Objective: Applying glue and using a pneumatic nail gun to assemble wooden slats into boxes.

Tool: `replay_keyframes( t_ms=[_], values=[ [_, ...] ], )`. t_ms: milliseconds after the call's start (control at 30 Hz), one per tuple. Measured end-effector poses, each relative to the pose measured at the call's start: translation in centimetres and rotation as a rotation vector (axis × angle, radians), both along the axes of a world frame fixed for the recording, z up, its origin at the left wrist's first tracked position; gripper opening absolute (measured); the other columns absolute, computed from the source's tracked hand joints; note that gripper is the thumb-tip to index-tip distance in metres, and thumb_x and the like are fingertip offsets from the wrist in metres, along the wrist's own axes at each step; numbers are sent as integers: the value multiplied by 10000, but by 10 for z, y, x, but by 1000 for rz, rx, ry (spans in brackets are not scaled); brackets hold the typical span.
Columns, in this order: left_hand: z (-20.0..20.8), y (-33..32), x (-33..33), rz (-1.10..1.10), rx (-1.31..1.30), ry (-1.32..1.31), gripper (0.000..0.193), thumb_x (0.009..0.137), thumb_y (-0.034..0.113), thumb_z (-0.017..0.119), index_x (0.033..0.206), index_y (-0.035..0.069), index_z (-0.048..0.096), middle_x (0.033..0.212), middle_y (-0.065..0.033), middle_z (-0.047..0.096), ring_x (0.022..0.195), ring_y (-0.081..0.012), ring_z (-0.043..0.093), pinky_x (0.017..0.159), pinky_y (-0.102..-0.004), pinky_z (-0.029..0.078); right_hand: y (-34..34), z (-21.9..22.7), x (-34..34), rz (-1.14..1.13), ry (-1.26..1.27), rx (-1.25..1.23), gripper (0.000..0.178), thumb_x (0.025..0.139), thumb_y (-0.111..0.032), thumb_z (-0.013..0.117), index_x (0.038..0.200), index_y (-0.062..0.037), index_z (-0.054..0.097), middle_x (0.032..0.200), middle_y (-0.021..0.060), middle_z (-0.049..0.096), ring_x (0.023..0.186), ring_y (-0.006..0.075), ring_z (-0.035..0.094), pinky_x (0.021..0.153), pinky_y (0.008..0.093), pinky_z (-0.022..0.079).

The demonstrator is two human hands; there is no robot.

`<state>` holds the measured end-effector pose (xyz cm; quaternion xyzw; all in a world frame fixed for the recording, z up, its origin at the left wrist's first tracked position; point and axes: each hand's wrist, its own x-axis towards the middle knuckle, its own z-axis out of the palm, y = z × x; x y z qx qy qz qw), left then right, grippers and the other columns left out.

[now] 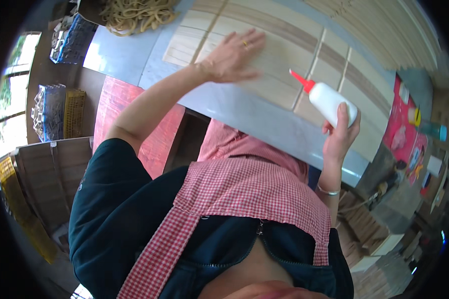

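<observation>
1. White plastic bottle (329,102), red-nozzled: I see the right hand (341,132) wrapped round its lower end, over the wooden boards (284,65); its fill is hidden.
2. The left hand (237,57), fingers spread, holding nothing, blurs at the boards.
3. Laying-out looks done, gaps remaining; what else is left I cannot tell.
4. A blue crate (56,112) holds greyish pieces (39,119), beside a yellow crate (74,114).

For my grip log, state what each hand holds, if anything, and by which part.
The right hand holds the white bottle by its body, near the base; the left hand holds nothing.
</observation>
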<state>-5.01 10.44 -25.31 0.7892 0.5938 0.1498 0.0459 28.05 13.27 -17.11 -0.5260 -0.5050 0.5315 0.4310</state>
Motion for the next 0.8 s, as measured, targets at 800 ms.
replay_keyframes(
  t_ms=[800],
  values=[
    [-5, 50, -132, 503, 61, 76, 465, 1047, 287, 393, 1486, 184, 506, 1570, 1, 455, 1484, -251, 350, 1188, -458, 275, 117, -54, -256, 87, -272, 221, 620, 896, -433, 692, 1148, 93, 480, 1037, 257, 646, 862, 364, 679, 810, 421, 565]
  ],
)
